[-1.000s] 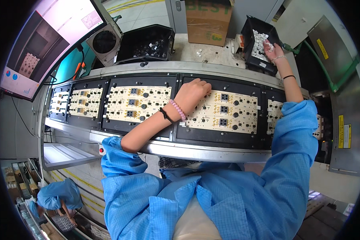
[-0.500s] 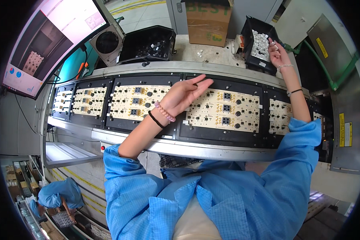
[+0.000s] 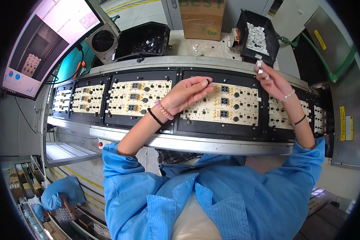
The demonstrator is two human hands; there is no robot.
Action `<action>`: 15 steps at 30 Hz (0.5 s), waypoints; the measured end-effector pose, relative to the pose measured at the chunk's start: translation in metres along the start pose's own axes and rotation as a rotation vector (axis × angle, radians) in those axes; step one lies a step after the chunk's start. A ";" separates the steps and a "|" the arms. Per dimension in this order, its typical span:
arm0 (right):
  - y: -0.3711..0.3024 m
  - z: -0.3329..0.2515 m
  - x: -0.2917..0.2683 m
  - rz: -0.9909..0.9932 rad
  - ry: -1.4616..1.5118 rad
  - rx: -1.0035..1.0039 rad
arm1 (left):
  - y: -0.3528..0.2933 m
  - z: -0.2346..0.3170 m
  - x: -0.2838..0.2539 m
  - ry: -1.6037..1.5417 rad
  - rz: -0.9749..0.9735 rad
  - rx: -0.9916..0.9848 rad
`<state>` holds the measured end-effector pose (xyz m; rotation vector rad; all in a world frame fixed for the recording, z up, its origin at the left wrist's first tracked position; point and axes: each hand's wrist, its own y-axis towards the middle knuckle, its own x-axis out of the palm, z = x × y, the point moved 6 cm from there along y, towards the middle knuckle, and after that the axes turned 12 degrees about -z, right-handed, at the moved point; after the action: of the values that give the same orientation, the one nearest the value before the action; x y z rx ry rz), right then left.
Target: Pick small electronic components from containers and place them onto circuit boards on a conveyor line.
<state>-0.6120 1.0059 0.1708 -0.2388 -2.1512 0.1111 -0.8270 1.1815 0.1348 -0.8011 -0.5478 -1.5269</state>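
Observation:
My left hand (image 3: 188, 94) hovers over the left edge of a cream circuit board (image 3: 244, 105), fingertips pinched on a small black part (image 3: 208, 81). My right hand (image 3: 275, 83) is above the right end of that board's black carrier tray (image 3: 212, 134). Several small white connectors (image 3: 260, 67) show in its closed fingers. The board carries dark square displays, round black parts and rows of small components. To its left lies another such board (image 3: 122, 98) in its own tray, and a further board (image 3: 277, 108) sits partly beneath my right forearm.
Behind the rail stand a black bin of white connectors (image 3: 257, 40), a black bin of dark parts (image 3: 128, 44) and a cardboard box (image 3: 203, 22). A monitor (image 3: 48, 44) is at the left, a metal cabinet (image 3: 332, 52) at the right. A person (image 3: 63, 194) bends over farther back left.
My right hand has come from the white connector bin toward the board, with white connectors in it. My left fingers have closed into a pinch, and a small black part now shows there.

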 end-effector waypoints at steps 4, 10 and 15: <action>-0.024 0.022 0.009 0.047 -0.098 0.062 | 0.002 -0.009 0.002 0.075 -0.006 -0.055; -0.057 0.019 -0.011 0.189 -0.647 0.253 | 0.006 -0.010 0.004 0.308 0.011 -0.069; -0.068 0.019 0.012 0.045 -1.703 0.046 | 0.012 -0.020 -0.002 0.294 0.015 -0.091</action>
<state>-0.6424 0.9421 0.1816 -0.1557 -3.8166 0.5360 -0.8189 1.1664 0.1193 -0.6319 -0.2559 -1.6295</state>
